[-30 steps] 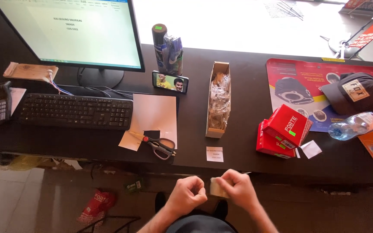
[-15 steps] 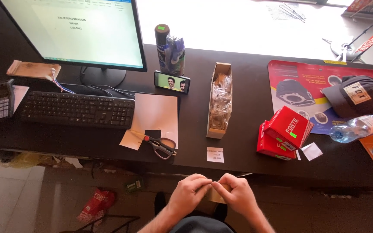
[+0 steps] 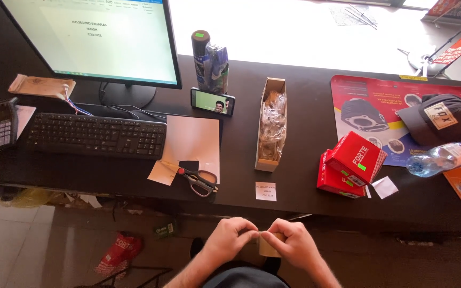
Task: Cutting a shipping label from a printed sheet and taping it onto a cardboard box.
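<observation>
Both my hands meet just below the front edge of the dark desk (image 3: 305, 176). My left hand (image 3: 231, 238) and my right hand (image 3: 289, 244) pinch a small tan cardboard box (image 3: 268, 246) between their fingers; most of the box is hidden behind my right fingers. A small white label (image 3: 265, 191) lies on the desk just above my hands. A long narrow cardboard box (image 3: 272, 124) filled with clear plastic bags stands behind it.
Scissors (image 3: 196, 180) lie on white paper (image 3: 190, 144) at the left, beside a black keyboard (image 3: 94, 136) and monitor (image 3: 94, 37). A phone (image 3: 213, 101) leans upright. Red boxes (image 3: 350, 162), a cap (image 3: 437, 118) and a water bottle (image 3: 438, 158) sit at the right.
My hands have dropped slightly lower and closed tighter around the small box, which now shows less than one second ago.
</observation>
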